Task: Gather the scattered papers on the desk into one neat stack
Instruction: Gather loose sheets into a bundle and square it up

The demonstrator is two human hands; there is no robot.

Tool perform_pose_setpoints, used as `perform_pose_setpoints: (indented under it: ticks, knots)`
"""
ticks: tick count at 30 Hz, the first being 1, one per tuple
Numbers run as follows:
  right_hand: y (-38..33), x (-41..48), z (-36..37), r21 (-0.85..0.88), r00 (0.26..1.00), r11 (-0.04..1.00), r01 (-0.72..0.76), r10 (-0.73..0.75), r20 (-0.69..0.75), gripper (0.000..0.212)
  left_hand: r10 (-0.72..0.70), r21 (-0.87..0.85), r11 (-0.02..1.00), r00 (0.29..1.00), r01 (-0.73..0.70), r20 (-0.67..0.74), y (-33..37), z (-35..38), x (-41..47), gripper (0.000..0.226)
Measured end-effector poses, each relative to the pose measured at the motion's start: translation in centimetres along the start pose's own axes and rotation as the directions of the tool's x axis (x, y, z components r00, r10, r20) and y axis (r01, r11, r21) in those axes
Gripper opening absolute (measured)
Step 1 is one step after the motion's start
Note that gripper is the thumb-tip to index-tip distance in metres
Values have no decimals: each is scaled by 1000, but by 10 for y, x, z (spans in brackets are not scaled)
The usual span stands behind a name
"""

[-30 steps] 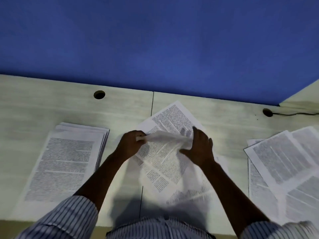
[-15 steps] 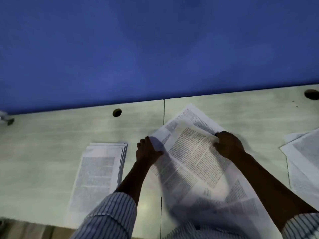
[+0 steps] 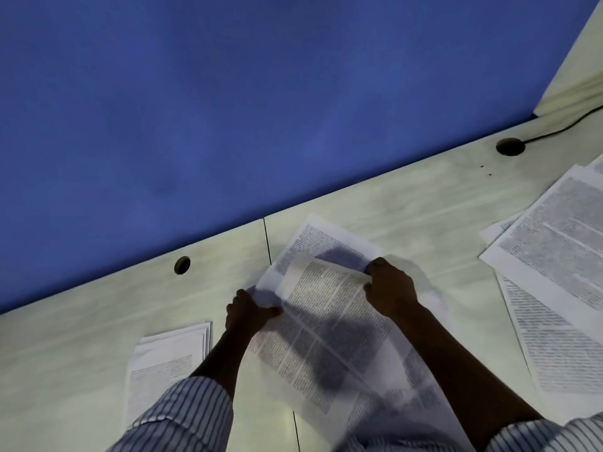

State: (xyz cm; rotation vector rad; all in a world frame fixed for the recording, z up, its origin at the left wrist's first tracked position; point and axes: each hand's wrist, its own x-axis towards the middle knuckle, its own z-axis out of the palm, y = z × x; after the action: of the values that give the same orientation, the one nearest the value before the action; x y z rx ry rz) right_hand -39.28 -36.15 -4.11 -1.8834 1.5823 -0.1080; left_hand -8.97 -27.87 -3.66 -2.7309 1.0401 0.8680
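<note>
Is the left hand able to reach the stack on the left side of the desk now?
Probably yes, once freed: the stack lies close by on its left, with nothing between, but the left hand grips the middle sheets.

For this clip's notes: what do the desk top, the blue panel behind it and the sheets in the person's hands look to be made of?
Desk top: probably laminate board, pale matte wood-grain print with a straight seam and round cable holes. Blue panel: matte, softly mottled, perhaps fabric-covered; too blurred to tell. Sheets: thin white printed paper, top edge curling.
</note>
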Motion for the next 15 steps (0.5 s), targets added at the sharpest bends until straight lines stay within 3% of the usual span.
perform_pose_setpoints:
  ticks: [6,8,12,15]
  knots:
    - [3,3,-6,66,1000,998,-22,21,14,32,-4,-135,991,999,9,33,15,-4,-8,103]
    - [4,3,-8,44,1000,999,0,-1,21,34,32,-197,980,999,-35,-21,14,-2,-12,86]
    - [5,2,-12,14,999,999,39,-39,35,44,95,-220,967,981,-132,-170,11,0,-25,29]
    - [5,2,-16,46,994,995,84,-87,62,45,120,-280,947,982,-157,-145,2,-4,-26,25]
